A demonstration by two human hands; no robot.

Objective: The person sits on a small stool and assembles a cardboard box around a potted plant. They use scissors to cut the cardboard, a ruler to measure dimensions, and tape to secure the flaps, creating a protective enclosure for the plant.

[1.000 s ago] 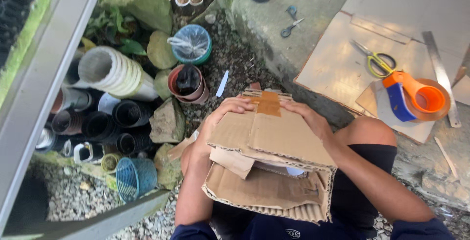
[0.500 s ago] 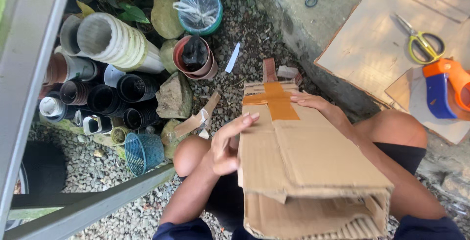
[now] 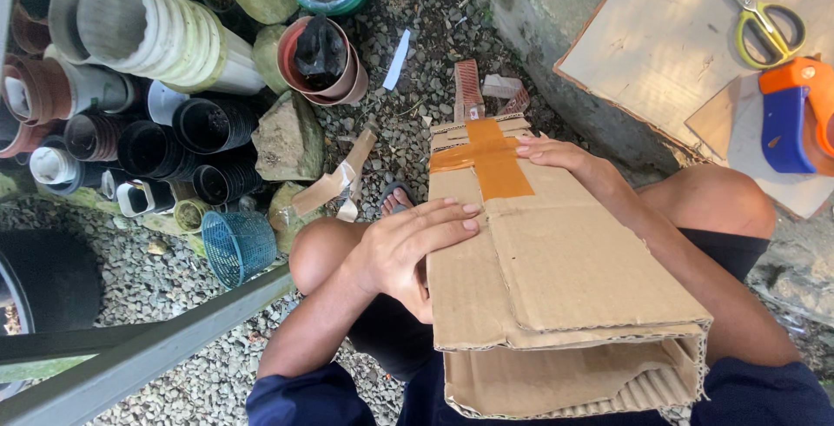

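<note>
Over gravel beside stacked pots, we hold a taped box on our lap. Left hand lies flat on its edge; right hand presses the tape, fingers spread. It looks light and bendable, best supported at the sides.

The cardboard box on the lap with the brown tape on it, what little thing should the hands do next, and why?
Probably press the brown tape flat. It crosses the seam at the far end of the cardboard box, and the right hand already rests beside it, while the left hand steadies the box's side. The near end gapes open, so that end likely needs closing afterwards.
</note>
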